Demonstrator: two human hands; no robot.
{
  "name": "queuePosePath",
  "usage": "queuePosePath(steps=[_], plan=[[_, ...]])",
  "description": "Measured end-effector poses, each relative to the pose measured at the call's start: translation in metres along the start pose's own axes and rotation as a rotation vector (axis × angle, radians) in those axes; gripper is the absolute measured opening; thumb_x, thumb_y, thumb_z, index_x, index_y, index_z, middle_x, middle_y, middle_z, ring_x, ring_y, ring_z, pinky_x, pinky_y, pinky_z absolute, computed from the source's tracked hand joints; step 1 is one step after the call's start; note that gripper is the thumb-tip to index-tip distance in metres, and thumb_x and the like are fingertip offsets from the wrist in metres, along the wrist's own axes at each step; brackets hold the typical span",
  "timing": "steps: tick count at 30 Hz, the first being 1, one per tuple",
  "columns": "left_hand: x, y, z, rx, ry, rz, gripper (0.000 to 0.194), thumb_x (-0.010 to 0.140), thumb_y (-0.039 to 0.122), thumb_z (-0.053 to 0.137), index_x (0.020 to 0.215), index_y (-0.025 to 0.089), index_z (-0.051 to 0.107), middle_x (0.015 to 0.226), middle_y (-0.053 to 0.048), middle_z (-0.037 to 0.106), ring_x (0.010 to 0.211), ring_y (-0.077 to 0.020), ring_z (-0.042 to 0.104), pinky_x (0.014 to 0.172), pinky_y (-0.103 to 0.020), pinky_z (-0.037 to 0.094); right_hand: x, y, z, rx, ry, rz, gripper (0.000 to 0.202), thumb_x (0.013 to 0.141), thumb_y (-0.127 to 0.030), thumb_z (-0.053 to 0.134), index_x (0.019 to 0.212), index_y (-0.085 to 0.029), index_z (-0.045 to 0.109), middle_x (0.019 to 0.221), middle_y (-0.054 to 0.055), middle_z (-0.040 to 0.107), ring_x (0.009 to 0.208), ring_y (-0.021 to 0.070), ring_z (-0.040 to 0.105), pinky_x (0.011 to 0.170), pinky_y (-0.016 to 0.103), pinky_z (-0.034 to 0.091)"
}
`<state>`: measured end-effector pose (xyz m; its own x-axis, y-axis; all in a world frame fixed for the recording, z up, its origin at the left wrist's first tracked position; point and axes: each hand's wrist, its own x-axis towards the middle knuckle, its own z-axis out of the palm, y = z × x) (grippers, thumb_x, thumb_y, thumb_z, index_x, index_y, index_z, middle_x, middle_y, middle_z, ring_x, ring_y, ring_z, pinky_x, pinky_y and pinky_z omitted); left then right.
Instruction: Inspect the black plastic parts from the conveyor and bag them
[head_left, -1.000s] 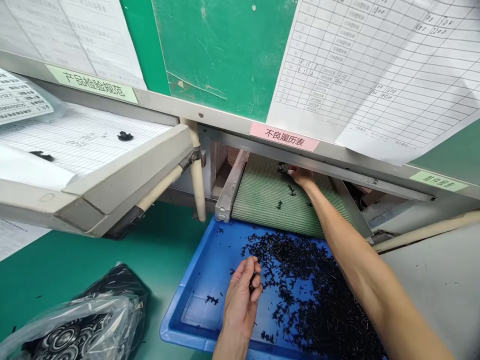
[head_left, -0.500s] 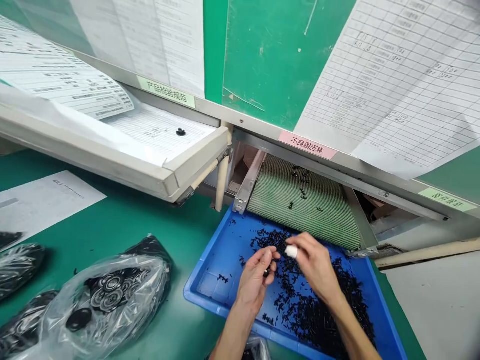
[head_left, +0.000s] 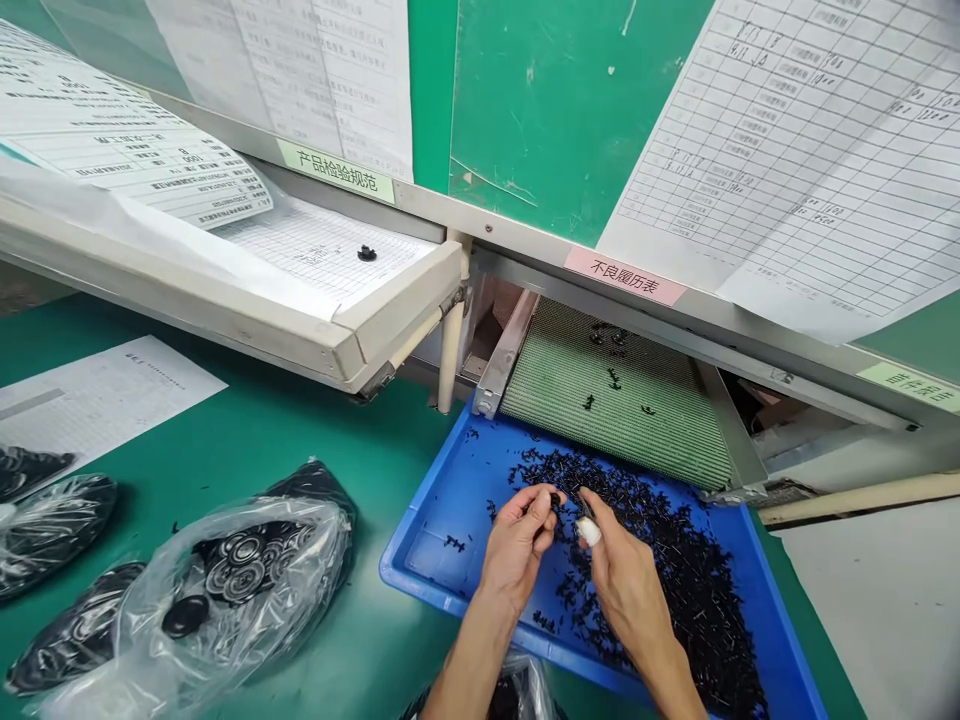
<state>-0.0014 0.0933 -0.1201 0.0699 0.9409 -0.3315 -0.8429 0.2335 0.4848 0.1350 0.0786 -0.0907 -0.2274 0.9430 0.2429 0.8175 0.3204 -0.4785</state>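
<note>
Both hands met over the middle of the blue tray (head_left: 420,560), just short of its far edge. The left hand (head_left: 519,545) had its fingers curled in, thumb and forefinger pinching a small black plastic part (head_left: 556,499). The right hand (head_left: 626,580) sat just beside it, forefinger capped with a white finger cot (head_left: 590,530) and pressed against the thumb on another small black piece, too small to make out clearly. The two hands' fingertips were close but not quite touching. Under and to the right of them lay a dense heap of black plastic scraps (head_left: 675,580), which filled the tray's right half up to its right rim, while the left part of the tray floor was mostly bare blue with a few stray bits. The tray's far edge butted against the lip of a green mesh conveyor belt (head_left: 622,430), which carried a handful of loose black parts and ran back under a low metal frame rail. A slanted white document stand (head_left: 300,330) overhung the tabletop (head_left: 300,440) to the left of the tray. Clear plastic bags of black round parts (head_left: 225,590) lay on the tabletop left of the tray's near corner, with open green surface between them and the tray.
</note>
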Motion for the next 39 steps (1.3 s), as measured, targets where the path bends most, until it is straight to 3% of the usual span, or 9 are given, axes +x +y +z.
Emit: queuePosePath(steps=[3,6,9,12,17,23,29,33,39], plan=[[0.0,-0.001,-0.001,-0.015,0.0,-0.002,0.03,0.066,0.031,0.078,0.085,0.011,0.067,0.086,-0.009,0.065,0.056,-0.0042,0.046,0.041,-0.014,0.027,-0.003,-0.006,0.004,-0.017,-0.009,0.047,0.034,0.09,-0.022,0.032,0.116,-0.021,0.054,0.083,0.006,0.069,0.064,0.0202,0.065,0.055,0.03,0.05],[0.001,-0.002,-0.001,-0.039,0.01,-0.016,0.031,0.064,0.03,0.079,0.086,0.011,0.066,0.088,-0.01,0.066,0.056,-0.0045,0.047,0.042,-0.014,0.029,-0.003,-0.012,0.009,0.018,0.018,0.009,0.031,0.091,-0.022,0.033,0.106,-0.023,0.059,0.092,0.007,0.069,0.074,0.0201,0.066,0.062,0.029,0.051],[0.002,-0.003,-0.002,-0.046,0.024,-0.026,0.033,0.062,0.029,0.081,0.087,0.012,0.067,0.088,-0.009,0.066,0.059,-0.0058,0.05,0.044,-0.014,0.032,0.0,-0.014,0.016,0.082,0.08,0.044,0.033,0.09,-0.022,0.035,0.113,-0.021,0.059,0.102,0.009,0.068,0.086,0.02,0.066,0.073,0.031,0.052],[0.003,-0.004,-0.002,-0.014,0.029,-0.035,0.034,0.061,0.031,0.081,0.085,0.012,0.068,0.071,-0.003,0.061,0.057,-0.0055,0.047,0.045,-0.014,0.032,0.006,-0.015,0.019,0.167,0.105,0.059,0.032,0.091,-0.023,0.038,0.115,-0.022,0.059,0.103,0.008,0.066,0.091,0.0187,0.063,0.079,0.031,0.051],[0.002,-0.003,-0.003,0.064,0.0,-0.034,0.032,0.064,0.033,0.079,0.084,0.012,0.068,0.066,0.0,0.053,0.055,-0.0045,0.041,0.044,-0.014,0.028,0.017,-0.013,0.013,0.172,0.076,-0.032,0.034,0.092,-0.02,0.035,0.112,-0.024,0.063,0.09,0.005,0.058,0.077,0.0146,0.058,0.069,0.026,0.049],[0.0,-0.004,-0.001,0.135,-0.033,-0.035,0.031,0.063,0.038,0.078,0.078,0.014,0.064,0.062,0.002,0.049,0.053,-0.0053,0.036,0.043,-0.016,0.024,0.021,-0.007,0.002,0.022,-0.015,-0.143,0.038,0.092,-0.017,0.033,0.115,-0.027,0.061,0.094,0.005,0.056,0.072,0.0132,0.059,0.064,0.024,0.049],[0.001,-0.006,-0.001,0.167,-0.056,-0.016,0.033,0.066,0.038,0.077,0.085,0.011,0.07,0.067,-0.003,0.055,0.058,-0.0074,0.043,0.044,-0.016,0.027,0.017,-0.01,-0.003,0.017,-0.097,-0.091,0.045,0.086,-0.01,0.032,0.124,-0.026,0.052,0.106,0.007,0.055,0.081,0.0149,0.061,0.074,0.027,0.052],[0.003,-0.006,-0.003,0.089,-0.01,-0.041,0.035,0.063,0.031,0.08,0.09,0.011,0.071,0.087,-0.01,0.065,0.062,-0.0066,0.046,0.045,-0.014,0.029,0.009,-0.003,-0.002,0.007,-0.108,-0.059,0.053,0.082,-0.005,0.029,0.131,-0.02,0.043,0.111,0.01,0.057,0.091,0.0169,0.061,0.081,0.03,0.051],[0.005,-0.006,-0.004,0.043,0.017,-0.018,0.032,0.063,0.03,0.08,0.088,0.011,0.071,0.092,-0.011,0.067,0.06,-0.0058,0.047,0.042,-0.013,0.03,-0.001,-0.006,0.01,-0.132,-0.055,0.046,0.036,0.089,-0.015,0.031,0.115,-0.021,0.055,0.087,0.006,0.068,0.07,0.0197,0.064,0.06,0.028,0.049]])
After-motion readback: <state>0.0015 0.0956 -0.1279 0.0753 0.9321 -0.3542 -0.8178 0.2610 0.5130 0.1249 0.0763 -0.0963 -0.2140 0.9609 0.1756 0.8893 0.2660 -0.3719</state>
